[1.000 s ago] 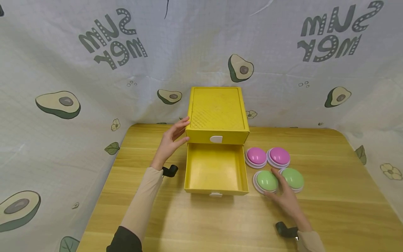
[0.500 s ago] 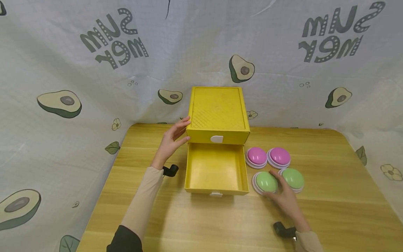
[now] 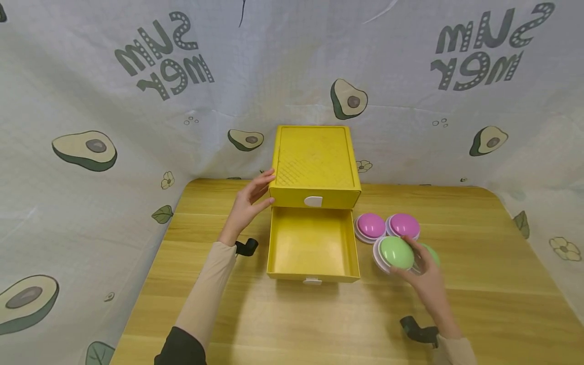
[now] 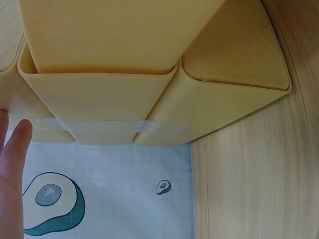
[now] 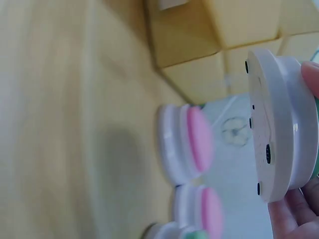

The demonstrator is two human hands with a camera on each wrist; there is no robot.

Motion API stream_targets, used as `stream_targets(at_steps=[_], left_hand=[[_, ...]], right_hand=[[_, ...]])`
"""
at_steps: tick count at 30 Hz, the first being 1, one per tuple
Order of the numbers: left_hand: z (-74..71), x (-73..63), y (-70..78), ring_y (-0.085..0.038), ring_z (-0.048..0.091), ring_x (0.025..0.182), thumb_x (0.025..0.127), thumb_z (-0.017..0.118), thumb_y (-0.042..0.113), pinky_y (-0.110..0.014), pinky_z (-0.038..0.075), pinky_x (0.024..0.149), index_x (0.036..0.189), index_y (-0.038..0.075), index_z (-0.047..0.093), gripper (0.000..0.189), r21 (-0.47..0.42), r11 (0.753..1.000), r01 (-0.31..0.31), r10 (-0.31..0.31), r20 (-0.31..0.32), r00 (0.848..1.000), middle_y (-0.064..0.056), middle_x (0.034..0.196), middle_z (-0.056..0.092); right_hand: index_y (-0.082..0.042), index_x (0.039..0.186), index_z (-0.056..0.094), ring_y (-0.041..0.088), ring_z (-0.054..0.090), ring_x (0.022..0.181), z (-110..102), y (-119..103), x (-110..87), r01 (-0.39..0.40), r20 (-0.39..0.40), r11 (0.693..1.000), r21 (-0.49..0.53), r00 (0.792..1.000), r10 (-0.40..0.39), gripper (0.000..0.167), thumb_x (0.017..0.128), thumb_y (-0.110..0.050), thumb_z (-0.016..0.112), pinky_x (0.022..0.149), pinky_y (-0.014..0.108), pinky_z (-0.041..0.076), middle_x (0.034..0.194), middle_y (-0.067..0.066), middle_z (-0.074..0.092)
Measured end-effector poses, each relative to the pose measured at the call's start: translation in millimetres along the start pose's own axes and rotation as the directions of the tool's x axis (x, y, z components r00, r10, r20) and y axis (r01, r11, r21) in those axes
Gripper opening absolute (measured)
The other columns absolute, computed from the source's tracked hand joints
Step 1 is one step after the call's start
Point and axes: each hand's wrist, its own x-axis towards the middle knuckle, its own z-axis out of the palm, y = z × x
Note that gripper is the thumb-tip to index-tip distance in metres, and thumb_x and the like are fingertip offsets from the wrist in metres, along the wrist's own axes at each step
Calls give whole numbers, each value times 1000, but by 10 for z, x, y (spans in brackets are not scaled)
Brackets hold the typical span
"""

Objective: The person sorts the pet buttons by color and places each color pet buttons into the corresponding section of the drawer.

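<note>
In the head view, a yellow drawer box (image 3: 315, 157) stands at the back of the table, its lower drawer (image 3: 312, 248) pulled out with nothing in it. My left hand (image 3: 244, 209) rests against the box's left side, fingers extended. My right hand (image 3: 429, 284) grips a green push button (image 3: 397, 252) with a white base by its rim. It hangs above the table; its underside (image 5: 269, 129) with small dark feet shows in the right wrist view. Behind that hand, a second green button (image 3: 431, 253) is partly hidden. Two pink buttons (image 3: 371, 225) lie beyond.
A wooden table (image 3: 493, 263) holds everything, with a white avocado-print cloth (image 3: 401, 61) behind it. Black wrist mounts (image 3: 247, 247) sit by both forearms. Strips of clear tape (image 4: 104, 125) cross the box's side in the left wrist view.
My right hand has lifted the left green button off the table and moved it slightly right and up, over part of the other green one. My left hand has stayed put.
</note>
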Motion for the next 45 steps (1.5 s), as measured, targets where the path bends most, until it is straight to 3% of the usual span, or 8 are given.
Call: stream_targets(at_steps=[5, 10, 18, 27, 34, 40, 45], left_hand=[[2, -3, 1, -31, 40, 132, 86, 60, -15, -53, 33, 107, 131, -10, 48, 46, -3, 1000, 5, -5, -2, 1000, -18, 148, 37], [-1, -4, -10, -31, 41, 132, 86, 60, -14, -54, 33, 107, 131, -9, 49, 46, -8, 1000, 5, -5, -2, 1000, -16, 148, 38], [-45, 8, -277, -25, 40, 133, 86, 61, -14, -42, 35, 109, 134, -4, 49, 50, -12, 1000, -2, 2, -3, 1000, -10, 150, 37], [-53, 2, -298, -24, 41, 133, 88, 63, -8, -41, 36, 108, 134, 1, 52, 48, -6, 1000, -28, 28, -3, 1000, -6, 149, 39], [-58, 0, -313, -24, 41, 132, 89, 66, -1, -41, 37, 108, 134, 9, 54, 48, -9, 999, -34, 34, -2, 999, -4, 149, 40], [-55, 4, -295, -24, 40, 133, 88, 63, -8, -40, 36, 108, 134, 0, 51, 48, -12, 1000, -19, 19, -4, 1000, -6, 149, 39], [-49, 3, -289, -24, 40, 133, 87, 62, -11, -39, 36, 109, 134, -3, 50, 49, -15, 1000, -11, 11, -6, 1000, -8, 149, 39]], right_hand=[[-3, 146, 37, 5, 36, 131, -11, -233, 7, 7, -10, 994, 105, 1000, -6, 80, 75, 15, 70, 103, 11, 31, 142, -3, 43], [2, 143, 40, 9, 37, 132, 4, -440, 26, 76, -10, 975, 207, 997, -75, 79, 73, 23, 67, 105, 14, 31, 143, 2, 45], [10, 140, 39, 16, 38, 133, 115, -781, 78, 240, 38, 920, 310, 964, -265, 78, 69, 30, 64, 110, 19, 28, 141, 12, 47], [8, 140, 40, 16, 40, 131, 322, -961, 101, 259, 114, 924, 282, 947, -300, 79, 69, 27, 68, 109, 20, 30, 140, 15, 47], [6, 141, 41, 19, 39, 132, 525, -1003, 106, 282, 188, 922, 265, 923, -336, 81, 68, 23, 71, 111, 24, 28, 140, 19, 45], [6, 140, 43, 18, 40, 131, 681, -1045, 103, 287, 207, 913, 290, 913, -352, 78, 68, 22, 71, 111, 22, 27, 140, 17, 46], [1, 141, 43, 15, 39, 132, 783, -1074, 103, 279, 247, 931, 237, 909, -336, 80, 69, 18, 75, 111, 23, 27, 141, 18, 44]])
